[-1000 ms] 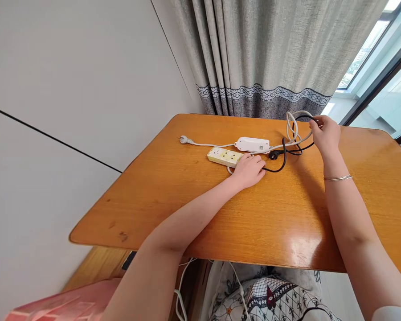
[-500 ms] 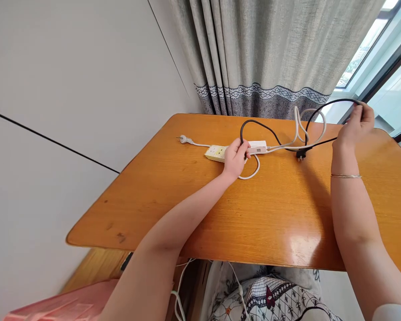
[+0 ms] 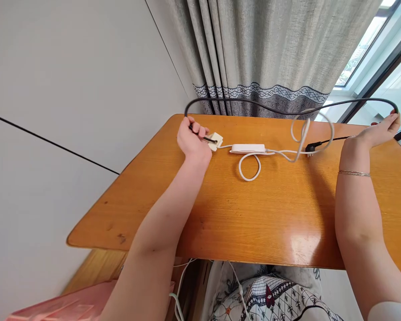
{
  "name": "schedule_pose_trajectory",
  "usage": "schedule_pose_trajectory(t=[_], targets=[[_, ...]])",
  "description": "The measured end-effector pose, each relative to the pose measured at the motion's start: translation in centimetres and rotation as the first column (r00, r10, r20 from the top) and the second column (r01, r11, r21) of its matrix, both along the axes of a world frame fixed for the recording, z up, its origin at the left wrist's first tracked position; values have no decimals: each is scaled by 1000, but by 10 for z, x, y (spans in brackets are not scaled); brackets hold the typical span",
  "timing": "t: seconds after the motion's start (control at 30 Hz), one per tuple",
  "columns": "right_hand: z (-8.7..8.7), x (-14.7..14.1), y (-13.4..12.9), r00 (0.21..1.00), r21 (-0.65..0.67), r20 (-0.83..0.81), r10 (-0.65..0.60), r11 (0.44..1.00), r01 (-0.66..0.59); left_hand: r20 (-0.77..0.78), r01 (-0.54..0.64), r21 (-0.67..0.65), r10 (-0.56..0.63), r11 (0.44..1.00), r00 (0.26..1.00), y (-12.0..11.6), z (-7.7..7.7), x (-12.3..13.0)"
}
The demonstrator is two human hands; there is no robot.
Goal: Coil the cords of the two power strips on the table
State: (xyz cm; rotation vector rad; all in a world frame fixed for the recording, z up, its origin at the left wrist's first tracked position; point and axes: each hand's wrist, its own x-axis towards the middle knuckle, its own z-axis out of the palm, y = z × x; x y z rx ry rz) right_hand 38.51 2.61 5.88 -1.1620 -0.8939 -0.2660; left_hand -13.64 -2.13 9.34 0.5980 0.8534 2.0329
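A black power cord [image 3: 270, 108] stretches in a wavy line between my two hands, raised above the table's back edge. My left hand [image 3: 194, 139] is closed round one part of it, and a short end sticks out to the right over a cream power strip [image 3: 215, 143], mostly hidden by the hand. At the far right, my right hand [image 3: 379, 129] grips the cord's other part with bent fingers. The cord's black plug [image 3: 310, 148] rests near the table top, left of my right wrist. Between the hands lies a white power adapter [image 3: 248, 148] with a looped white cable [image 3: 249, 179].
The wooden table [image 3: 260, 218] extends under both arms. A grey curtain [image 3: 270, 49] hangs behind it, with a window [image 3: 362, 49] to the right. A pale wall panel [image 3: 70, 89] stands on the left. Below are a pink item [image 3: 63, 303] and patterned fabric [image 3: 270, 294].
My left hand has moved left, and my right hand right and outward. The black cord between them has been drawn out from loops into a long line. The black plug has shifted slightly right.
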Motion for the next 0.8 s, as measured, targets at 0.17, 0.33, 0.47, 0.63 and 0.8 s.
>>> schedule_pose_trajectory(t=[0.17, 0.33, 0.47, 0.63, 0.8], targets=[[35, -63, -13, 930, 355, 78, -360, 881, 311, -193, 22, 205, 19, 979, 981, 9, 2, -39], [51, -100, -39, 926, 293, 231, -298, 929, 226, -178, 65, 260, -19, 963, 984, -15, 19, -29], [60, -105, -46, 947, 58, 202, -248, 969, 241, -211, 91, 288, -29, 953, 977, -51, 46, 3], [86, -150, -77, 926, 43, 371, -70, 997, 58, -308, 266, 275, -178, 924, 935, -88, 65, 25], [97, -243, -134, 634, -288, 271, 724, 690, -664, -356, 379, 194, -295, 905, 887, -115, 81, 34]])
